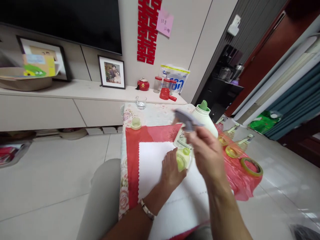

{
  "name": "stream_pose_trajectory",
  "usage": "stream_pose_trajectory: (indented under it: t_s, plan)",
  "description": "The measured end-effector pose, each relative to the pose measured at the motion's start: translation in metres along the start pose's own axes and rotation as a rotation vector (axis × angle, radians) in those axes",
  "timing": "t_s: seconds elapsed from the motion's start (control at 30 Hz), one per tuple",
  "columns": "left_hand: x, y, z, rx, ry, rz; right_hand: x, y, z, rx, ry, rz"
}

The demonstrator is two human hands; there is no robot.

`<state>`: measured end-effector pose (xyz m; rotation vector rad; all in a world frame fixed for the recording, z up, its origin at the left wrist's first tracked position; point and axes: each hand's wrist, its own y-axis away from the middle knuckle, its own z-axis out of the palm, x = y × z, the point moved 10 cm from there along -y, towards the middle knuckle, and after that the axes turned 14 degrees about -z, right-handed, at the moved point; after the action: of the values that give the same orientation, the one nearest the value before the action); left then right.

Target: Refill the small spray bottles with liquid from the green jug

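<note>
My left hand point(172, 170) is wrapped round a small clear bottle point(183, 160) with yellow-green liquid in it, and the bottle's neck is uncapped. Both rest over a white sheet with a zigzag edge point(150, 163). Above and to the right of the bottle, my right hand point(206, 145) grips a grey spray trigger head point(188, 120), which is blurred by motion and apart from the bottle. Behind that hand stands a large pale green jug point(206, 121) with a green cap piece on its mouth. A label on the jug is partly hidden.
Several spray bottles point(237, 146) and a roll of tape point(251, 166) lie on red plastic at the right. A clear cap point(136, 123) and a glass cup point(141, 102) stand at the table's far left. Behind is a cabinet point(85, 87) with jars and a red ladle-like measuring cup point(165, 94).
</note>
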<state>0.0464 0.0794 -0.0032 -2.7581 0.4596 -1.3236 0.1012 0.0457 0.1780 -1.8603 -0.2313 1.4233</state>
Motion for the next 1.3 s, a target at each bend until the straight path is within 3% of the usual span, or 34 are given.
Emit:
stream_pose_trajectory:
  t_s: [0.13,0.23,0.43,0.7,1.0,1.3]
  plan:
    - [0.001,-0.001,0.001,-0.099,0.101,-0.034,-0.01,0.0,-0.067,0.336,-0.116,-0.063]
    - [0.001,-0.001,0.0,-0.11,0.112,-0.031,-0.016,0.002,-0.083,0.425,-0.113,-0.131]
    - [0.002,-0.001,0.002,-0.12,0.123,-0.022,-0.005,-0.001,-0.075,0.443,-0.155,-0.196]
    - [0.003,0.0,-0.001,-0.113,0.123,-0.019,0.055,0.012,-0.057,0.334,-0.195,-0.044]
    - [0.004,0.0,-0.001,-0.103,0.127,-0.006,0.107,0.051,-0.057,0.185,-0.153,0.108]
    - [0.004,0.001,-0.002,-0.103,0.133,-0.001,0.12,0.064,-0.055,0.101,-0.173,0.191]
